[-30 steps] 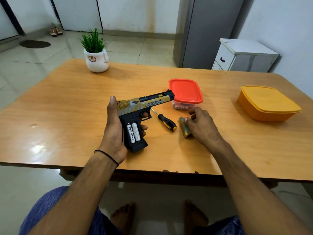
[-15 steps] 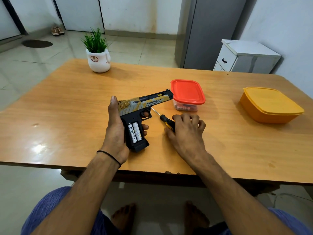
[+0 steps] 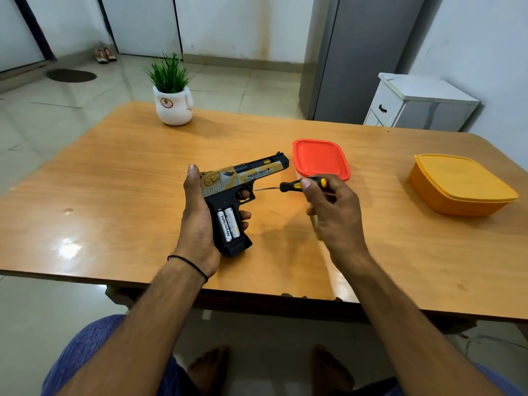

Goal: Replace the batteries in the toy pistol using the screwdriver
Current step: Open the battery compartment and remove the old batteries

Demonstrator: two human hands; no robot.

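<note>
1. Over the middle of the wooden table (image 3: pixel 114 172), the toy pistol (image 3: pixel 243 181) sits in the person's left hand (image 3: pixel 197 221), barrel aimed away toward the red-lidded container (image 3: pixel 320 158).
2. Its slide is streaked in tan, white and grey with "DESERT EAGLE" printed along the side, and the frame, trigger guard and grip are black.
3. That grip has its cover off, so two white batteries (image 3: pixel 228 222) lie side by side in the bay, one reading "Heybright".
4. Left fingers wrap the grip from behind, thumb laid up along the rear of the slide, fingertips poking out on the far side.
5. His right hand (image 3: pixel 334 212) is closed around the screwdriver (image 3: pixel 300 185), black and yellow handle pinched at the fingertips, thin shaft pointing left, its tip just beside the trigger guard.
6. A small tan piece peeps out beneath that hand; I cannot tell what it is.
7. Half a second back, the right hand lay flat on the table over the screwdriver; now the tool is lifted clear of the surface and turned toward the pistol.
8. A second back, that hand rested on the tan piece further right, with the screwdriver lying untouched.
9. Pistol and left hand have hardly shifted.
10. An orange tub (image 3: pixel 460 184) sits well off to the right, and a potted plant (image 3: pixel 173 92) at the far edge.
</note>
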